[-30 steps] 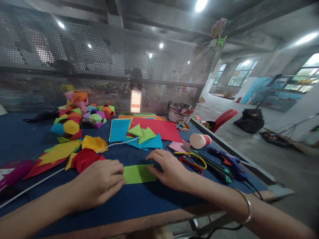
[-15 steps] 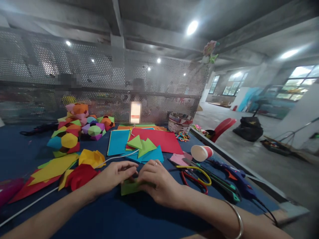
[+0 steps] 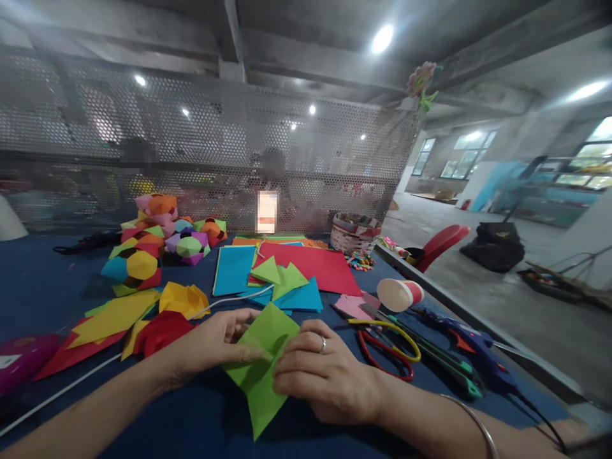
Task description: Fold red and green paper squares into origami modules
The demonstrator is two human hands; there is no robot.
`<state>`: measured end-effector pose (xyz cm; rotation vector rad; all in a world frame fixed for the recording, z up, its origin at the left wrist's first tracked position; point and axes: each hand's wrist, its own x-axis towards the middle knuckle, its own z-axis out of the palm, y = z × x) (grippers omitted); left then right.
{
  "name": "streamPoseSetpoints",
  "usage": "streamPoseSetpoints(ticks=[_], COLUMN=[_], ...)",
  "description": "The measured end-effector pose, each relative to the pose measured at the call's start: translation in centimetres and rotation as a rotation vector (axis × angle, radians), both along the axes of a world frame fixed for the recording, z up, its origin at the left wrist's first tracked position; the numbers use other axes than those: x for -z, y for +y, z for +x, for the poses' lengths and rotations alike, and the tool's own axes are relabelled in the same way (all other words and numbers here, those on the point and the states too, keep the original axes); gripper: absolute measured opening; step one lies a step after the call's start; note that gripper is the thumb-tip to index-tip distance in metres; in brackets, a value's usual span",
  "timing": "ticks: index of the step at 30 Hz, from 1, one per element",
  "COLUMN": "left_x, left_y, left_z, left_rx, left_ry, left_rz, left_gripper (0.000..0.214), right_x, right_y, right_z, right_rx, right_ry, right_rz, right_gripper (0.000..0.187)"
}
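Observation:
Between my hands is a folded green paper piece, star-like, with pointed corners spread out and creases meeting in its middle. My left hand grips its left side, thumb on top and fingers behind. On the right, my right hand, with a ring on one finger, is closed on the paper's other side, fingers over its surface. Just beyond lie more green folded pieces on blue paper sheets. A red folded paper sits beside my left forearm.
Right of my hands lie scissors, a green cutter, a blue glue gun and a tipped paper cup. Paper balls are piled at left. A woven basket stands behind red sheets. A white cord crosses the table.
The green paper, earlier a small folded strip mostly hidden under my fingers, is now spread into a pointed star shape and raised. My hands have moved apart slightly. The view has shifted a little.

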<state>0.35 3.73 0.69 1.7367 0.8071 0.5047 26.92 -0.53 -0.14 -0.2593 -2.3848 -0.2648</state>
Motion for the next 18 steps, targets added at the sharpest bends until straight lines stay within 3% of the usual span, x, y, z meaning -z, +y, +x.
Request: streamPoseSetpoints(ticks=[7,13,18], left_x=[0.7,1.2,1.9], left_y=[0.4,-0.2,-0.7], left_z=[-0.7,-0.2,0.1], left_rx=[-0.043,-0.018,-0.045], left_ry=[-0.146,-0.167,-0.109], left_rz=[-0.207,-0.243,-0.218], left_gripper=[0.072,0.080,0.068], right_x=[1.0,1.0,0.8], right_y=[1.8,1.5,0.8], right_z=[0.5,0.9,1.3], right_rx=[0.181,0.129,0.136], right_ry=[0.035,-0.050,-0.115], right_rz=[-0.068,-0.062,-0.087], right_gripper=[0.025,0.023,0.021])
